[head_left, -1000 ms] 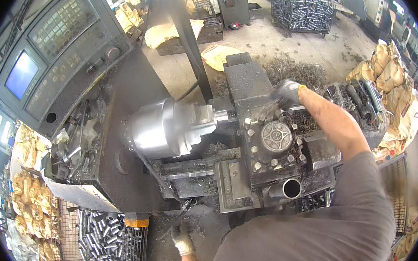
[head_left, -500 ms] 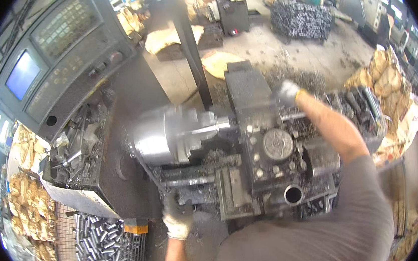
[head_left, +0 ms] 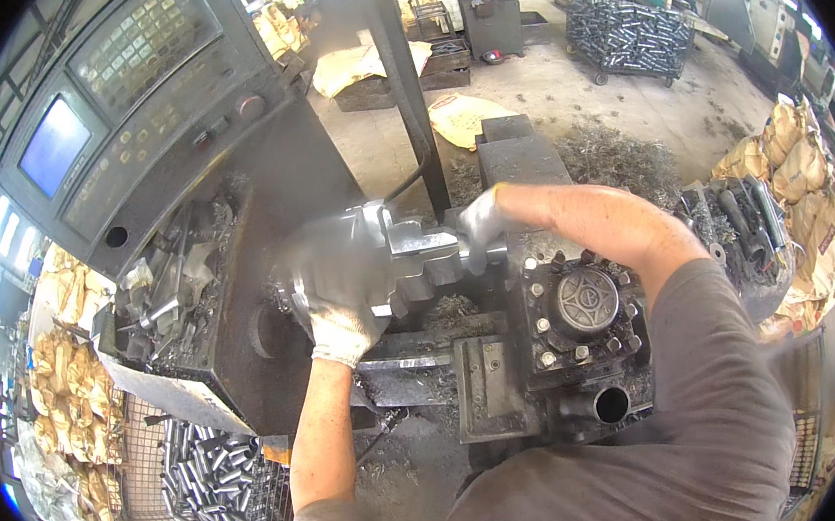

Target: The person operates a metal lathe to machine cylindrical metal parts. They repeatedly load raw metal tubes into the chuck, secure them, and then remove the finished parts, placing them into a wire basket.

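Grey-gloved right hand (head_left: 482, 231): curled round slim bright-steel cylinder (head_left: 444, 242) at right edge of round silver chuck (head_left: 370, 227) | cylinder runs leftward, right hand nearer | grey-gloved left hand (head_left: 343, 298): over chuck's near edge, grip unclear

Gloved left hand (head_left: 344, 286) over lathe chuck (head_left: 374, 226); gloved right hand (head_left: 482, 226) at chuck's right end.

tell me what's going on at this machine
A gloved person works at a lathe-like machine. The left hand, blurred, is at the metal chuck; the right hand is beside its stepped face, its grip hard to make out. A dark block with a round cap stands to the right, and short metal tubes lie in a wire basket at lower left.
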{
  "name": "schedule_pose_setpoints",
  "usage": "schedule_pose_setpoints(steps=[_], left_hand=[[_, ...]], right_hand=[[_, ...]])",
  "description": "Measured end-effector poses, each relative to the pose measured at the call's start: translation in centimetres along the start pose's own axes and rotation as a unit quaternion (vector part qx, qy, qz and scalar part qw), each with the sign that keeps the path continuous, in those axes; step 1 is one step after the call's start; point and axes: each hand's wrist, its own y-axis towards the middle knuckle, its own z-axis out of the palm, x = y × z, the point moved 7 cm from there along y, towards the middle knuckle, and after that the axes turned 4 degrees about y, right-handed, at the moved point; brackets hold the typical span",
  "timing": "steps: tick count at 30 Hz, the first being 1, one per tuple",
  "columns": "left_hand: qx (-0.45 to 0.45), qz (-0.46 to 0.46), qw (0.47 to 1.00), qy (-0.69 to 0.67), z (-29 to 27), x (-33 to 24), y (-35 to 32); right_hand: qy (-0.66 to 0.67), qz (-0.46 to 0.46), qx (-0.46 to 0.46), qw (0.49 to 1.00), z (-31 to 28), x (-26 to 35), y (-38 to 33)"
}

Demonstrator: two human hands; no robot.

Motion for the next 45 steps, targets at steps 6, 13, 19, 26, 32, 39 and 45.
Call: schedule_pose_setpoints(steps=[6, 13, 19, 26, 32, 39, 45], left_hand=[[0.036, 0.003, 0.999, -0.019, -0.9, 0.8, 1.8], [0.152, -0.014, 0.986, -0.064, -0.7, 2.4, 5.0], [0.271, 0.001, 0.956, -0.112, 4.0, 6.6, 7.0], [-0.013, 0.011, 0.943, -0.333, -5.5, -4.4, 0.3], [0.171, -0.328, 0.515, -0.774, -1.0, -13.7, -14.8], [0.280, -0.489, 0.317, -0.763, 9.4, -17.8, -24.6], [0.231, -0.448, 0.180, -0.845, 7.8, -15.9, -25.0]], right_hand=[[-0.033, -0.063, -0.004, 0.997, 0.0, -0.3, 0.0], [-0.232, -0.007, -0.234, 0.944, -0.4, -4.2, -5.5], [0.112, 0.121, -0.574, 0.802, -0.1, -3.3, -20.8], [0.027, 0.012, -0.668, 0.744, 11.1, 12.1, -29.0], [0.326, -0.009, -0.380, 0.866, 26.9, 10.8, -15.6], [0.638, -0.014, -0.312, 0.704, 36.8, 6.9, -11.6], [0.348, 0.126, -0.368, 0.853, 41.3, 1.6, -15.3]])
